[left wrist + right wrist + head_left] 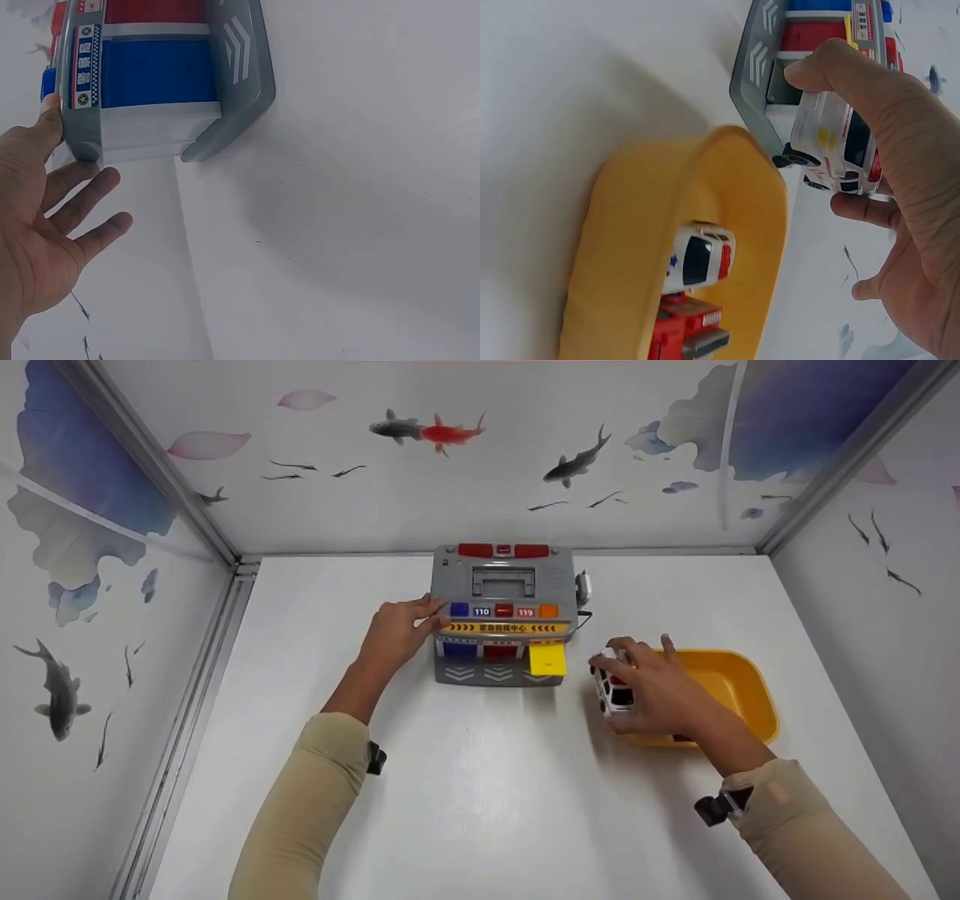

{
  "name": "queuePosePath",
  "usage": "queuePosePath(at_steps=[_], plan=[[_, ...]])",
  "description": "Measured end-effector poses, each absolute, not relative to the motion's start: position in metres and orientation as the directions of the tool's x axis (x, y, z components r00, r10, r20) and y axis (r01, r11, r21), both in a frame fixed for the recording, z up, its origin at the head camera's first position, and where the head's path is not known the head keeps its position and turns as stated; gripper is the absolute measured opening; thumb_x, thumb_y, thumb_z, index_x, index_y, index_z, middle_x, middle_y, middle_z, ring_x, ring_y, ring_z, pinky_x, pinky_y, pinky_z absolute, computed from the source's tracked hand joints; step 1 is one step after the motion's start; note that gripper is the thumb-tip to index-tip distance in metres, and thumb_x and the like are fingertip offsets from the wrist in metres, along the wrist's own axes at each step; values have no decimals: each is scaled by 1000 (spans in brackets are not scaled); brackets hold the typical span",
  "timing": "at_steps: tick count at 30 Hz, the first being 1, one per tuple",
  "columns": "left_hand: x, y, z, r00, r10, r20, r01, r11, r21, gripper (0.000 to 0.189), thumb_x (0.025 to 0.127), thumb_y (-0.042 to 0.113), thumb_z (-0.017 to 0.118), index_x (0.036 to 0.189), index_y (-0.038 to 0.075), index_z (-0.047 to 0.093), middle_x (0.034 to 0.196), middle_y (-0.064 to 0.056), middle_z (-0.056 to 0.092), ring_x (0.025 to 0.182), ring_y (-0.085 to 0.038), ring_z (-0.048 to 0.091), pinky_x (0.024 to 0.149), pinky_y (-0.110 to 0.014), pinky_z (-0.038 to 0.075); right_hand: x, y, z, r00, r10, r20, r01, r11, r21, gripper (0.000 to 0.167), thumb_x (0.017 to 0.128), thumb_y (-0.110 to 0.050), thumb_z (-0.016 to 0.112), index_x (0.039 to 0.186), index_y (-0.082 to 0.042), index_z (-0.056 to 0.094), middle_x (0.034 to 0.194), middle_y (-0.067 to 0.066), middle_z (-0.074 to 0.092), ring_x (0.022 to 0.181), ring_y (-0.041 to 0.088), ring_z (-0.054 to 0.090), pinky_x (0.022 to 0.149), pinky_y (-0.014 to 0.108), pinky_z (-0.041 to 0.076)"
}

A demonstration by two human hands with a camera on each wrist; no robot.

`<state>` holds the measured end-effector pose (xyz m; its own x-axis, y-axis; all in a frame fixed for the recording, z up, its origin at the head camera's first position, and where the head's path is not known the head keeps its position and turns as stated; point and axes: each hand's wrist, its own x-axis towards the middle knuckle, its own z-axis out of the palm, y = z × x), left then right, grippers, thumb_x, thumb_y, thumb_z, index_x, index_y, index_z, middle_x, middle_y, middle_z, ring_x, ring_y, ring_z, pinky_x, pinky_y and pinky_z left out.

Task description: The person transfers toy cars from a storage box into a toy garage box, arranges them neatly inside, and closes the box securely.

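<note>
A grey toy emergency station (504, 585) with coloured buttons stands at the back of the table. Its blue and red doors are down at the front, while a yellow flap (548, 660) juts out from the right bay. My left hand (397, 631) holds the station's left front corner near the blue button, its other fingers loosely bent in the left wrist view. A white toy car (838, 141) with dark windows and a red roof part is gripped between the thumb and fingers of my right hand (660, 690). The car is right of the station, above the tray's left edge.
A yellow tray (766, 712) sits beneath and beside my right hand. Inside it lie another white toy car (697, 259) and a red toy truck (679, 330). A small white handset-like part (583, 587) hangs on the station's right side. Printed panels enclose the table.
</note>
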<state>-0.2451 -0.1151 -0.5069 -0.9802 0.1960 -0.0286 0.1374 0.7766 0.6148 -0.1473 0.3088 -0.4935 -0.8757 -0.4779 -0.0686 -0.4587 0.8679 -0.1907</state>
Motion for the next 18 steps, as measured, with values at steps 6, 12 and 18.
queuePosePath(at_steps=[6,12,18], plan=[[-244,-115,-508,-981,196,-9,148,767,625,53,106,51,70,152,27,67,161,-8,61,154,-35,57,128,-52,47,-146,296,-502,-872,-478,-105,-452,869,-199,89,79,-47,95,159,-34,58,166,12,48,147,41,56,131,85,11],[-244,-115,-507,-981,192,-10,145,771,620,52,107,53,69,152,28,67,161,-8,61,154,-35,57,129,-53,46,-144,284,-509,-864,-473,-170,-433,873,-225,92,81,-50,95,163,-33,55,170,12,45,152,41,53,134,81,4],[-245,-116,-507,-980,199,-14,149,779,609,54,107,55,67,153,27,66,161,-8,61,154,-36,57,130,-54,45,-141,274,-515,-850,-485,-208,-433,866,-249,95,80,-49,98,164,-34,55,170,13,46,151,44,55,135,79,0]])
